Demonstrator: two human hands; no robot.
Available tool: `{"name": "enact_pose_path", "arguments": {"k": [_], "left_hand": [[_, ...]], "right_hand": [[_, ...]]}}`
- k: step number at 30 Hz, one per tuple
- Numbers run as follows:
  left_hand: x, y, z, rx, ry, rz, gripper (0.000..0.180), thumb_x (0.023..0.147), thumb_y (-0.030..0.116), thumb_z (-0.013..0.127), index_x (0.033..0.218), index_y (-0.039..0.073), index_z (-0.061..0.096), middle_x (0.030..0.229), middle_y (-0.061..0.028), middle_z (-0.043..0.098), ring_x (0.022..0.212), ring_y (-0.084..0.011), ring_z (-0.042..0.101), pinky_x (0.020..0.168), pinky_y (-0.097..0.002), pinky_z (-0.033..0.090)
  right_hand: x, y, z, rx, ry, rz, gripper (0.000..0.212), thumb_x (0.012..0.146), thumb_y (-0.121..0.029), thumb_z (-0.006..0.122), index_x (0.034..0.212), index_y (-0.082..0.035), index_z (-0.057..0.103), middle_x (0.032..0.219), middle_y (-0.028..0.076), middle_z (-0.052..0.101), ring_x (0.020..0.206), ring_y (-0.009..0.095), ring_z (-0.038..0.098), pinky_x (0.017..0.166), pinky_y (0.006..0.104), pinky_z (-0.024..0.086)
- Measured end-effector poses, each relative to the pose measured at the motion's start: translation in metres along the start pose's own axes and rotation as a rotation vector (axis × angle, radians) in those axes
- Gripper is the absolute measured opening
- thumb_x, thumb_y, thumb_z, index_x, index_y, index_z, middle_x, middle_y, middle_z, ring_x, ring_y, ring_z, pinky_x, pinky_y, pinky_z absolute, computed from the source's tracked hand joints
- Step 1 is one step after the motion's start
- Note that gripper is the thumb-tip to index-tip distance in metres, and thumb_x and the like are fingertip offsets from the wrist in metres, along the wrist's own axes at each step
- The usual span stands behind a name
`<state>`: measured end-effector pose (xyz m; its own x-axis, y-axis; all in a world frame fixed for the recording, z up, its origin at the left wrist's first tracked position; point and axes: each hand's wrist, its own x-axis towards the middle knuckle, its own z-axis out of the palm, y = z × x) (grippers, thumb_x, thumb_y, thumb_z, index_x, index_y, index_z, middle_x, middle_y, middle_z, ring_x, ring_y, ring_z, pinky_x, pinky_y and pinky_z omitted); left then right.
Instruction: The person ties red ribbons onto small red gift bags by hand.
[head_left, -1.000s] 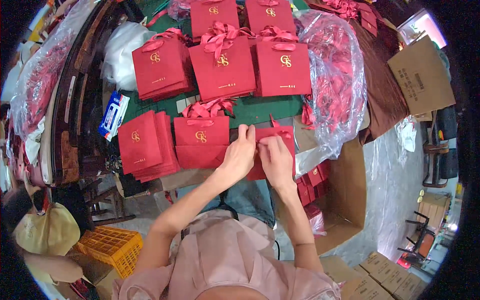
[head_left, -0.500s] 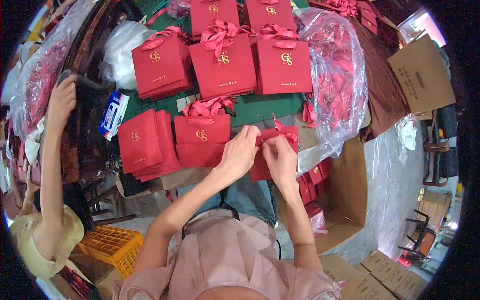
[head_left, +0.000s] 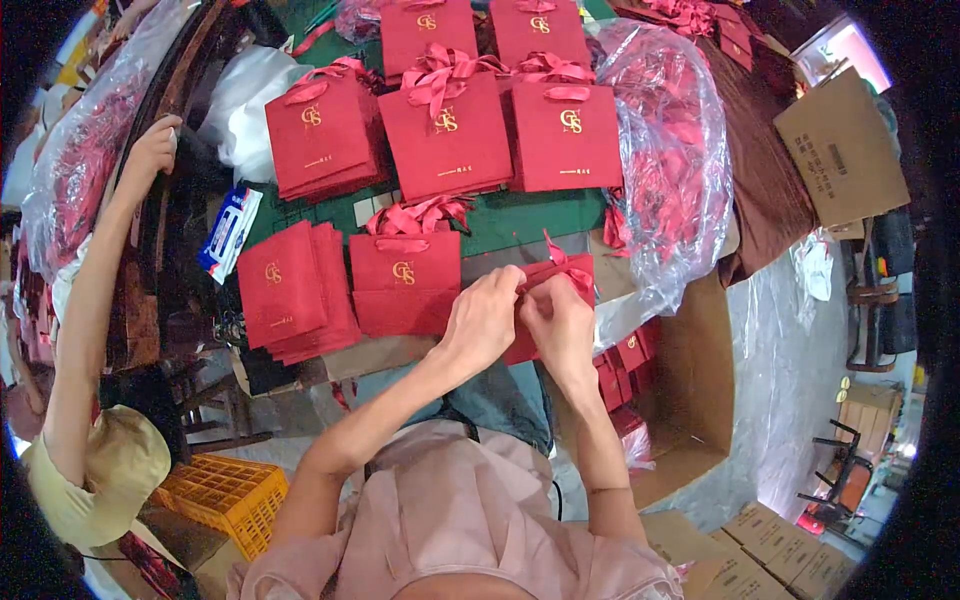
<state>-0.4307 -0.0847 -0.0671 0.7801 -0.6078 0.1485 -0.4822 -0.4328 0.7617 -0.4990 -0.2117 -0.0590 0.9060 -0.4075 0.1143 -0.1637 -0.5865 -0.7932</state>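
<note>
Pinching the red ribbon [head_left: 556,252] at the top edge of a small red gift bag [head_left: 548,290], both hands sit side by side, knuckles nearly touching. Left hand [head_left: 483,318] has fingertips pressed together on the ribbon/bag top; right hand [head_left: 560,325] likewise, fingers curled and closed on the same spot, w/ ribbon ends sticking up above them. Bag is mostly hidden under the hands; it lies at the near table edge, on the green table mat [head_left: 520,215].

Landmark = that held bag. Just left of it: a finished red bag w/ gold logo and bow [head_left: 405,280], flat. Further left: a fanned stack of flat red bags [head_left: 290,290]. Beyond it, toward the far side: a row of three bigger red bags w/ bows [head_left: 445,130], more behind. Right of it and a bit beyond: clear plastic sack of red ribbon bits [head_left: 665,160]. Below-right of it: open cardboard box [head_left: 690,380] w/ more small red items inside. Far left of it: another person's arm [head_left: 95,300] reaching up, hand on a dark rack; an orange crate [head_left: 220,490] lies on the floor, lower left. Blue-white packet [head_left: 228,232] lies left of the fanned stack.
</note>
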Motion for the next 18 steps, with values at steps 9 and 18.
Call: {"name": "enact_pose_path", "arguments": {"k": [9,18], "left_hand": [[-0.005,0.0068,0.0023,0.03,0.073,0.073,0.017,0.086,-0.001,0.057,0.103,0.002,0.057,0.092,-0.0175,0.063,0.087,-0.038,0.063,0.075,-0.0468,0.053],[-0.0076,0.0093,-0.0063,0.006,0.07,0.09,0.016,0.086,-0.002,0.058,0.102,0.002,0.057,0.09,-0.0167,0.062,0.085,-0.0377,0.063,0.072,-0.046,0.052]], "right_hand": [[-0.0012,-0.0049,-0.0029,-0.104,0.004,-0.031,0.016,0.08,-0.003,0.07,0.086,-0.002,0.056,0.081,0.016,0.063,0.072,0.037,0.064,0.061,0.0453,0.051],[-0.0031,-0.0036,-0.009,0.12,-0.05,0.159,0.011,0.085,-0.008,0.068,0.087,0.002,0.065,0.072,0.009,0.068,0.065,0.013,0.063,0.062,0.0306,0.051]]}}
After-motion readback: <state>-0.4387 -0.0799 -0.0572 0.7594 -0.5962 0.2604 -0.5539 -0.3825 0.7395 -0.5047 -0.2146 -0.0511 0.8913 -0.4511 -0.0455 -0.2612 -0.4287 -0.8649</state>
